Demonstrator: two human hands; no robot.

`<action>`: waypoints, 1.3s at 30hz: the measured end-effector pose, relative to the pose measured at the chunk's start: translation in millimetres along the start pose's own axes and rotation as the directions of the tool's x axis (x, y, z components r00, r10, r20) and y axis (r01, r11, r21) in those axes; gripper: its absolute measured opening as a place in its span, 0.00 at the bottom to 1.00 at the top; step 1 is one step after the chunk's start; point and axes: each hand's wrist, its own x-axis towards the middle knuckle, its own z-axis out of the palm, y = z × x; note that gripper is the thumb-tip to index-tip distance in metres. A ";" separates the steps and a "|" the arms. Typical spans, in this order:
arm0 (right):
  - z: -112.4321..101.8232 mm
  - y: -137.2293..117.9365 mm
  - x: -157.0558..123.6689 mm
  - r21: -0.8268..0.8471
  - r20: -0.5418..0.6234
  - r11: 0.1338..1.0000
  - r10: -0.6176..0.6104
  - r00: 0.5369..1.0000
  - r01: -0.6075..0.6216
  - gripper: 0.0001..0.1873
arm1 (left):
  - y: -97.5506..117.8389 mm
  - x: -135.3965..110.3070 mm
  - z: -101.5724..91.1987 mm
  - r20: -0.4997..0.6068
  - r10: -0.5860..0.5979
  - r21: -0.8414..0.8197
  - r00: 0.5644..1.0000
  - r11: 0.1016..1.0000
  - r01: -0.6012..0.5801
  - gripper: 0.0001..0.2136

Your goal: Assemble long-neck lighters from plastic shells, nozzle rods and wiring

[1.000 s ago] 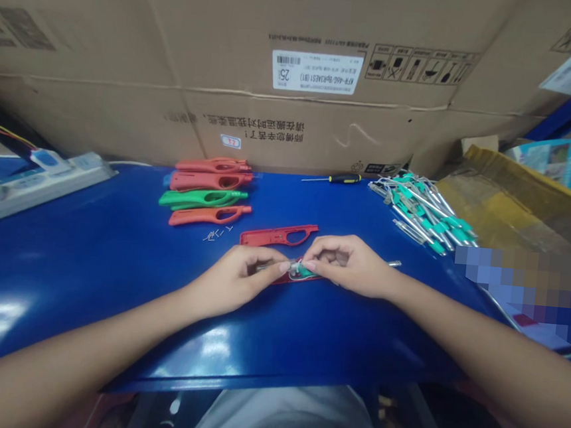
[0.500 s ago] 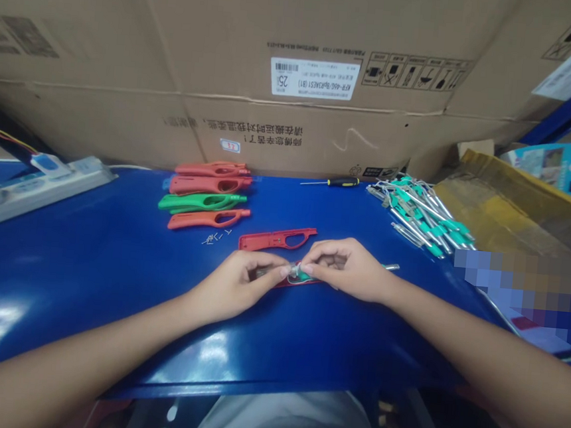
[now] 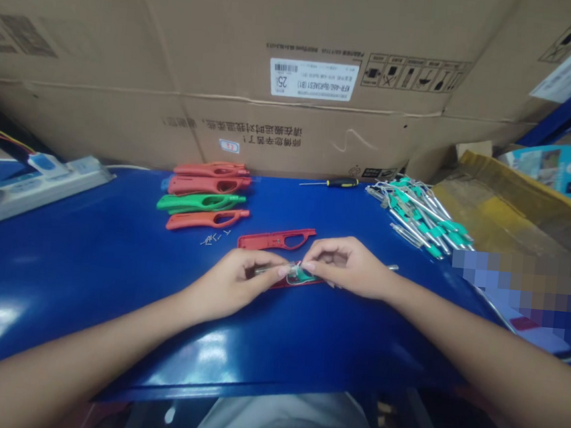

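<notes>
Both hands meet over a red lighter shell half (image 3: 278, 284) lying on the table. My left hand (image 3: 240, 280) is closed, thumb and forefinger pinching the clear end of a lighter insert (image 3: 305, 275) with a green part and a thin white wire. From the other side my right hand (image 3: 345, 266) pinches the same insert near its green part and wire. The insert's metal rod tip (image 3: 393, 268) sticks out beyond the right hand. Fingers hide much of the insert and the shell. Just behind lies the other red shell half (image 3: 263, 240), its inside facing up.
Orange, red and green lighter shells (image 3: 201, 202) lie at the back left, with small screws (image 3: 215, 238) in front. A screwdriver (image 3: 342, 182) and a pile of lighter inserts (image 3: 420, 216) lie at the back right. A power strip (image 3: 68, 182) is left; a large carton (image 3: 218, 68) stands behind.
Both hands stay in nearly the same place, with only slight finger movement at the insert. The view has shifted very slightly.
</notes>
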 end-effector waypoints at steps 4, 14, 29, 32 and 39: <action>1.3 0.9 0.2 -0.004 -0.011 1.000 -0.016 1.000 0.016 0.13 | -1.0 0.1 1.8 -0.013 -0.011 -0.001 1.000 1.000 0.011 0.14; 6.8 -0.2 -1.3 -0.024 -0.073 1.000 -0.008 0.997 0.006 0.14 | 1.0 -1.1 6.6 -0.049 0.019 0.031 0.999 0.999 -0.018 0.14; 6.8 0.9 -0.6 -0.068 -0.050 0.998 -0.015 0.999 0.012 0.12 | 2.1 0.8 5.6 -0.021 0.023 0.050 1.000 0.999 -0.022 0.14; 4.6 -0.1 -0.6 -0.031 -0.045 1.000 -0.003 0.999 0.002 0.13 | 2.0 0.9 3.8 -0.026 0.027 0.047 0.999 0.999 -0.026 0.14; 3.5 2.0 -0.4 -0.041 -0.045 0.998 -0.050 0.998 0.048 0.13 | -0.6 -0.2 2.5 -0.039 0.016 0.045 0.999 0.999 -0.015 0.14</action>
